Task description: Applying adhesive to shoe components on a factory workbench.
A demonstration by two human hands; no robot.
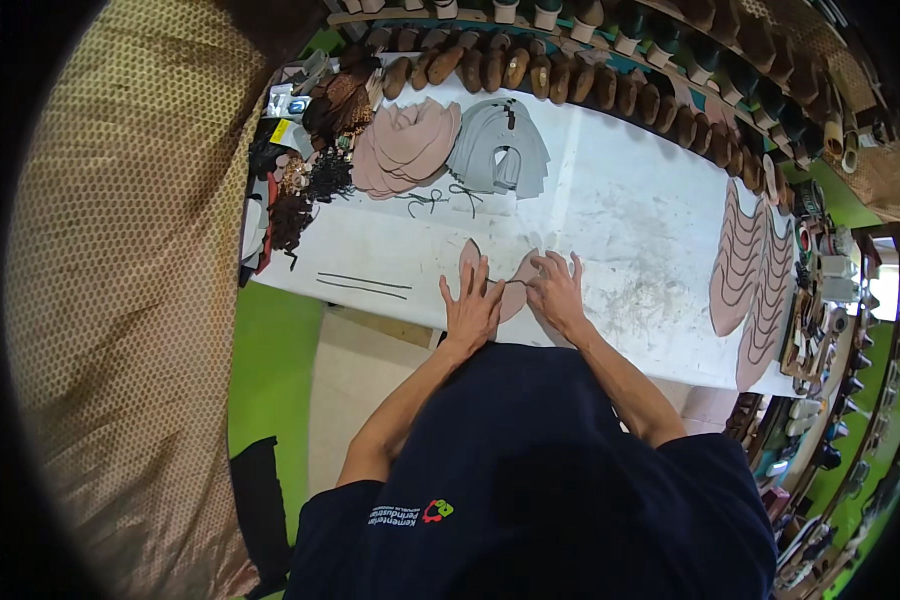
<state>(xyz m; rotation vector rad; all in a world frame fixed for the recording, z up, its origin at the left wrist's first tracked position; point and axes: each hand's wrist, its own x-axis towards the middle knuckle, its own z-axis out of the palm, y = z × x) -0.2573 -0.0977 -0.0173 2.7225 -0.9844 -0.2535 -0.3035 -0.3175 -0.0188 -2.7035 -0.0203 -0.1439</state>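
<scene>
A pink, curved shoe-upper piece [513, 300] lies on the white table in front of me, with a thin dark strip running across or along its edge. My left hand [473, 308] rests on the left part of this piece, fingers spread and pressing down. On its right part lies my right hand [560, 290], fingers apart and slightly bent, their tips touching the piece near the dark strip. Both hands partly cover the piece. Two loose dark strips [365, 286] lie side by side to the left of my left hand.
Stacked pink pieces [405, 150] and grey pieces [500, 150] lie at the far left, near dark cord bundles [330, 178]. Pink pieces with dark edging [745, 270] overlap at the right. Brown shoe lasts [560, 78] line the white table's [630, 200] back edge.
</scene>
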